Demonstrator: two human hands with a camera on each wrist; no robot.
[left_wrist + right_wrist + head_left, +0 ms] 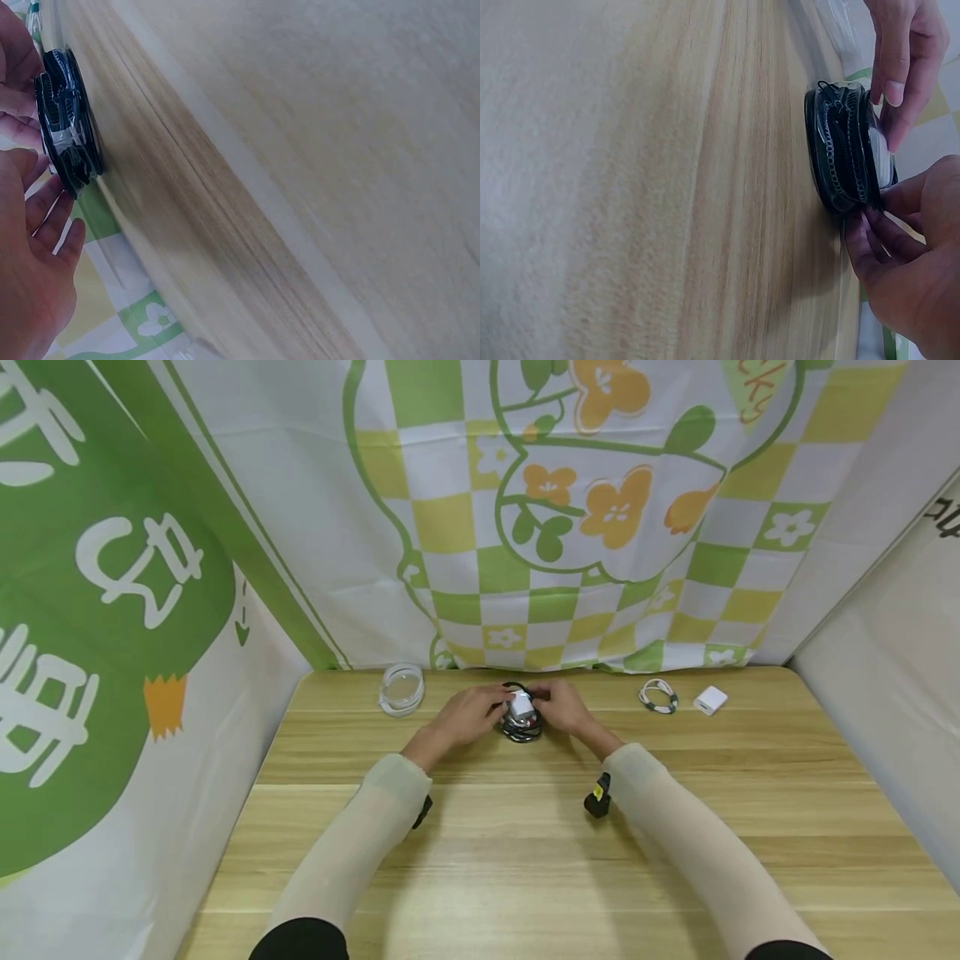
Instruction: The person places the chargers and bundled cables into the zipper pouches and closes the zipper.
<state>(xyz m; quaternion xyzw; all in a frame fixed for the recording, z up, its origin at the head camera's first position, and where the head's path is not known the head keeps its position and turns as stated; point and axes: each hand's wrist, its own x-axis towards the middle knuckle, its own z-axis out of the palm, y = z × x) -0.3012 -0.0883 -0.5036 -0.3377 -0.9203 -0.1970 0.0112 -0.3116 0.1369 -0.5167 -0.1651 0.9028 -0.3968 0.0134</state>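
A small round zip pouch, clear with black trim, lies near the table's back edge. Its zipper runs round the side in the right wrist view. A white block like a charger shows at its top face. My left hand holds the pouch from the left, thumb over the top and fingers at the edge. From the other side my right hand pinches the rim; in the right wrist view this right hand has thumb above and fingers beneath the pouch.
A coiled clear-white cable lies to the left on the wooden table. To the right are a small coiled white cable and a white charger. A patterned cloth hangs behind the table's back edge.
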